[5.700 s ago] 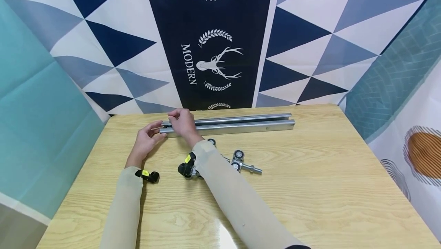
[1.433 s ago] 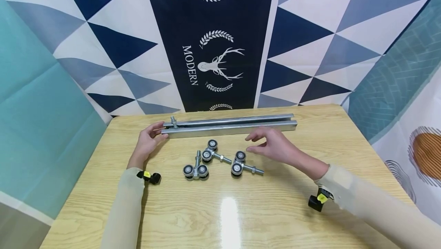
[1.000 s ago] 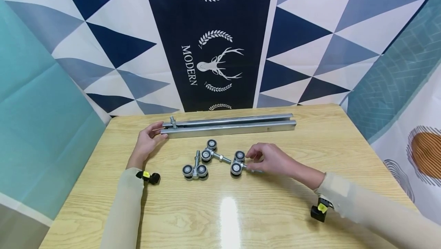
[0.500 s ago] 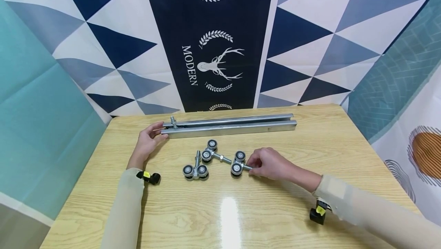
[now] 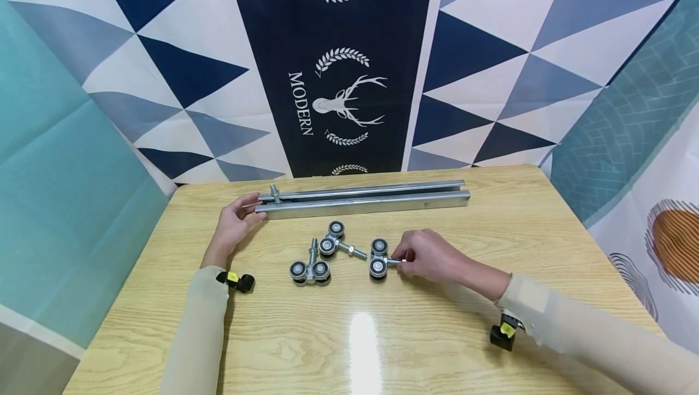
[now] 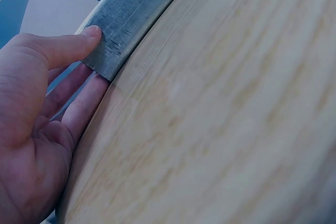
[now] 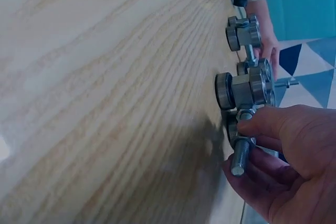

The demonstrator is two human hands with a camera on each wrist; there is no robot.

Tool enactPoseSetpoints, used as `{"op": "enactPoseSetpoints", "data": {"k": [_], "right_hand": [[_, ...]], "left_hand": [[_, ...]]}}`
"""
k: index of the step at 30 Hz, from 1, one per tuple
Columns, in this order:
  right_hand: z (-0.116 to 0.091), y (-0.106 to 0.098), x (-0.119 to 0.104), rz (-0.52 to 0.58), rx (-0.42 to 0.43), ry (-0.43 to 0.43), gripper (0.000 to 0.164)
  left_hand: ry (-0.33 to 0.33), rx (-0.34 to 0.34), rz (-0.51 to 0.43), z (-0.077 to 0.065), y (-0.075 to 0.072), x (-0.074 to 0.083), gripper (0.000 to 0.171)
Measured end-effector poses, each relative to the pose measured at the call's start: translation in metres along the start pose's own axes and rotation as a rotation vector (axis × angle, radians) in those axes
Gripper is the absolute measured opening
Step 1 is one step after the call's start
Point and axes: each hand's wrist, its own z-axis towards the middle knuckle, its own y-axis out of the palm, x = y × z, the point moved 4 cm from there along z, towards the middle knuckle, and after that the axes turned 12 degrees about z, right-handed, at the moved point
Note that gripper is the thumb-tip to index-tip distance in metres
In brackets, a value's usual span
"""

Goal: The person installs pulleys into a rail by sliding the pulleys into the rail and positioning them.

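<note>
Wooden tabletop (image 5: 437, 340) spread nearest the viewer and off to the right, giving room for moving. Over it, the right hand (image 5: 428, 255) pinched the bolt (image 7: 241, 158) of a metal roller (image 5: 378, 267), wheels toward the left; whether they touched wood was unclear. The roller looked dense, stiff and hard to break; its smooth wheels would probably spin under a fingertip, so the threaded bolt seemed the surer hold. To its left lay a second roller (image 5: 327, 246) and a third roller (image 5: 309, 271), near enough to bump. Farther back, the left hand (image 5: 230, 229) gripped the left end of a long, rigid metal rail (image 5: 360, 205), its cut edges possibly sharp. An upright bolt (image 5: 275, 195) rose from its slot. Just behind ran the table's back edge, then patterned cloth (image 5: 327, 31).
</note>
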Motion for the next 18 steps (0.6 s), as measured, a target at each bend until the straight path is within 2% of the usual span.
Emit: {"op": "enactPoseSetpoints", "data": {"k": [10,18], "right_hand": [[0.0,-0.017,-0.003,-0.099,0.009,-0.032,0.02],[0.001,-0.025,-0.004,-0.19,-0.005,-0.104,0.021]], "left_hand": [[0.001,0.005,-0.013,0.0,0.001,0.001,0.062],[-0.001,0.006,-0.022,-0.001,0.001,0.001,0.063]]}}
